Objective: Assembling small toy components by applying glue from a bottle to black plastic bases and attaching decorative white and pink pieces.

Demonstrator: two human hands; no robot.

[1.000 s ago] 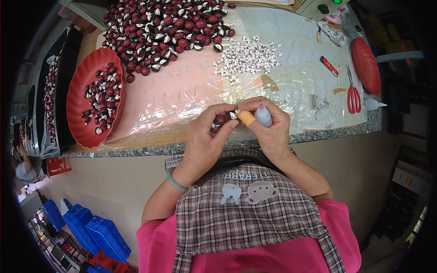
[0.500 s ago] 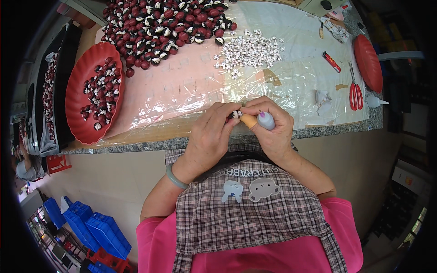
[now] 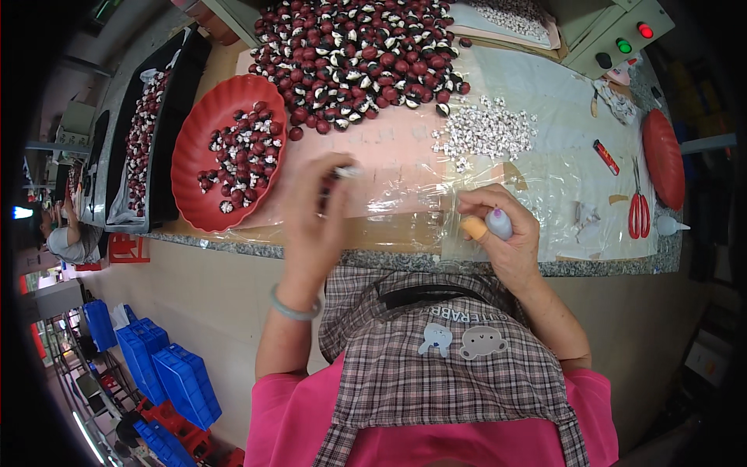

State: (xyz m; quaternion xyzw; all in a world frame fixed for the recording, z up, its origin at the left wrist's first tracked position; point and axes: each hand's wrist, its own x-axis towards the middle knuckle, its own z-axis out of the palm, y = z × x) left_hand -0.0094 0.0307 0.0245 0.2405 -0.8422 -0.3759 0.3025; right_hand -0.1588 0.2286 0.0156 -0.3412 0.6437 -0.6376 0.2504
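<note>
My left hand [image 3: 311, 233], blurred by motion, is between the red dish and my right hand. Its fingers close on a small dark red and black ball [image 3: 331, 189] with a white piece on it. Over the table's front part, my right hand [image 3: 513, 241] grips a small squeeze bottle [image 3: 499, 223] with a purple tip. A yellowish-orange cover [image 3: 475, 228] sits on that thumb. Several red and black balls topped with white pieces lie in the scalloped red dish [image 3: 187, 167]. Ahead of my right hand are loose small white pieces [image 3: 490, 128].
A big heap of red, black and white balls [image 3: 358, 58] covers the back. At right lie red-handled scissors [image 3: 639, 215], a red tube [image 3: 606, 158], another red dish [image 3: 663, 159] and a white bottle [image 3: 671, 225]. A black tray [image 3: 159, 144] stands far left.
My hands have come apart. The left has moved left toward the red dish with the ball; the right still holds the bottle. The whole view has shifted, showing more of the table's back.
</note>
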